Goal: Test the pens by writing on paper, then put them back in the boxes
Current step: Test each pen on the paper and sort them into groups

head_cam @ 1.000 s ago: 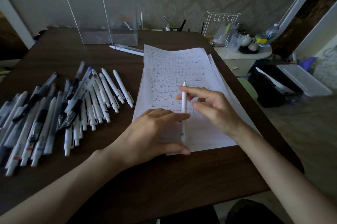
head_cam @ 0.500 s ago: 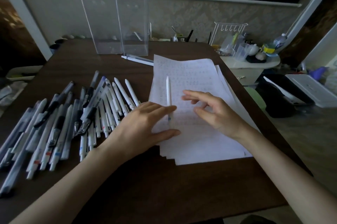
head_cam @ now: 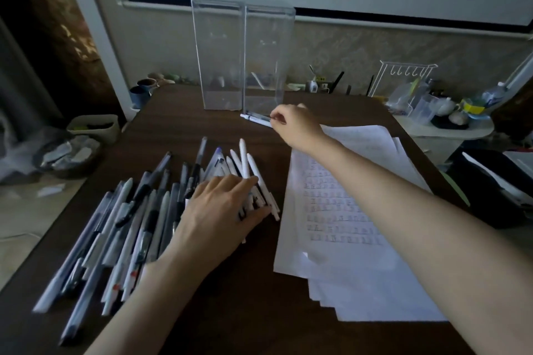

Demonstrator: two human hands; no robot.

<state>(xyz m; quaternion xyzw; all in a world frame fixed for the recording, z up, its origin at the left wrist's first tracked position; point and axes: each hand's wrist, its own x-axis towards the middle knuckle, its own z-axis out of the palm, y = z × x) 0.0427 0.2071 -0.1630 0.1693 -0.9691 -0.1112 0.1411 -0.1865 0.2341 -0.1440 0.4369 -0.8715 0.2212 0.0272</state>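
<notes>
My left hand (head_cam: 219,210) lies on the right edge of a big spread of pens (head_cam: 138,224) on the dark table (head_cam: 230,311). Its fingers and thumb hold a white pen (head_cam: 244,157) that points away from me across the other white pens. My right hand (head_cam: 294,123) reaches to the far side of the table and pinches the near end of a pen (head_cam: 255,119) lying with another at the foot of two tall clear boxes (head_cam: 245,60). A stack of paper (head_cam: 346,262) with rows of written marks lies under my right forearm.
Cups (head_cam: 144,89) stand at the table's far left corner. On the floor at the left are a pale bin (head_cam: 95,126) and a dark bowl of scraps (head_cam: 66,155). To the right are a cluttered white side table (head_cam: 444,129) and a wire rack (head_cam: 403,74).
My left hand carried the white pen off the paper to the pen pile. My right hand left the paper and reached to the pens by the boxes. The camera tilted up.
</notes>
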